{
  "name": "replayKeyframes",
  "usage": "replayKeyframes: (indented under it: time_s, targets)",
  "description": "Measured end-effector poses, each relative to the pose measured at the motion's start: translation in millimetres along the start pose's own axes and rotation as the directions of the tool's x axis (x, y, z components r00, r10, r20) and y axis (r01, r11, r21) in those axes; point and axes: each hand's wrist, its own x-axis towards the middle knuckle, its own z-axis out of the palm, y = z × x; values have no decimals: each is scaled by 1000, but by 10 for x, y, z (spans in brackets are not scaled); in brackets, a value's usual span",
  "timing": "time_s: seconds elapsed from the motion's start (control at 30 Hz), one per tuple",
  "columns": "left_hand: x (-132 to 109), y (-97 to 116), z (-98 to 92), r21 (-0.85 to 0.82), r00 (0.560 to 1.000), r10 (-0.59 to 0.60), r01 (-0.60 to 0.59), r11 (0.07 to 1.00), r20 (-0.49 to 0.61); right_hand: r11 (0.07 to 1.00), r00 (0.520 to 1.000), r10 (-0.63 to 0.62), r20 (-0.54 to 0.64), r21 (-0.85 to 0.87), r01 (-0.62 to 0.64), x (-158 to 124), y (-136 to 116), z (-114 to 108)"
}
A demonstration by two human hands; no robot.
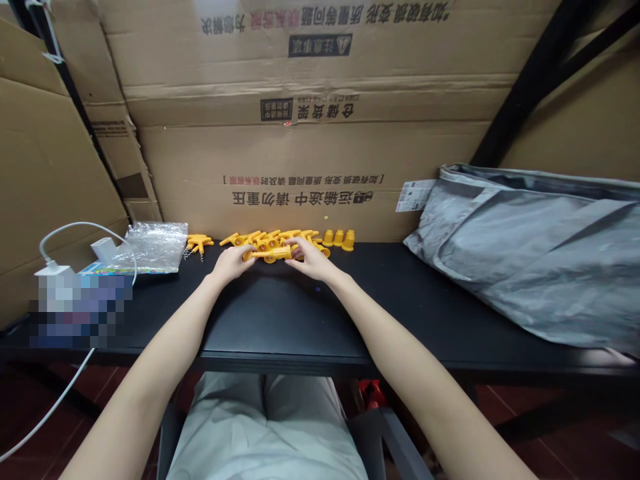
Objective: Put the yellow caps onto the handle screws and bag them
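Out over the black table, both hands hold a yellow plastic corkscrew (273, 253) lying level between them. My left hand (235, 264) grips its left end with closed fingers. The wider, cylinder-like right end sits between the fingertips of my right hand (311, 259). Just behind the hands lies a pile of yellow plastic parts (273, 235), partly hidden by the fingers. To the left is a small bunch of yellow handles with metal spirals (200, 241). Several yellow cup-shaped pieces (339, 238) stand upright to the right of the pile.
A large cardboard sheet (310, 147) rises behind the black table (285, 313). At left are clear plastic packaging (155, 243), a white charger (57, 283) with a cable, and a blurred-out flat object (95, 313). A grey bag (530, 253) takes up the right side.
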Motion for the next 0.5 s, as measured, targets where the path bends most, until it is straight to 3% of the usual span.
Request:
replayKeyframes:
  time_s: [0.23,0.4,0.5]
  targets:
    - [-13,14,-9,-32,999,30,-31,999,-27,911,966,252,55,324,-256,-1,-69,-27]
    - [-14,30,-14,-53,999,20,-22,998,-43,824,904,402,144,374,-426,-13,-167,28]
    - [-10,40,-21,-51,999,29,-31,998,-36,806,884,449,128,369,-463,-11,-186,49]
